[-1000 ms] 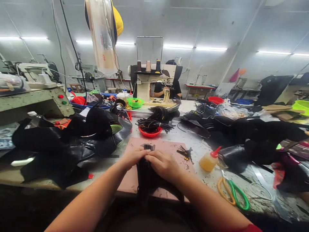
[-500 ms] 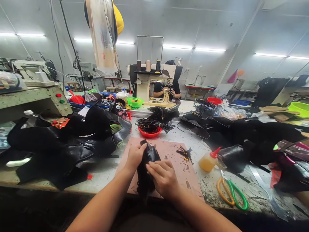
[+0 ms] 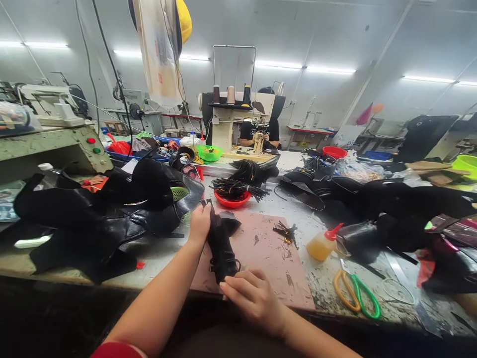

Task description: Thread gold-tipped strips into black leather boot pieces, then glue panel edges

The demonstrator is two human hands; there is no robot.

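Head view shows the left hand (image 3: 201, 221) with thumb and fingers clamped on the far end of the black piece (image 3: 220, 241), which slants over the left part of the pink board (image 3: 261, 253), while the right hand (image 3: 257, 298) pinches its near end between bunched fingertips. That narrow pinch could slip, letting the piece twist; a wide swing right might tip the red-tipped bottle (image 3: 319, 247).
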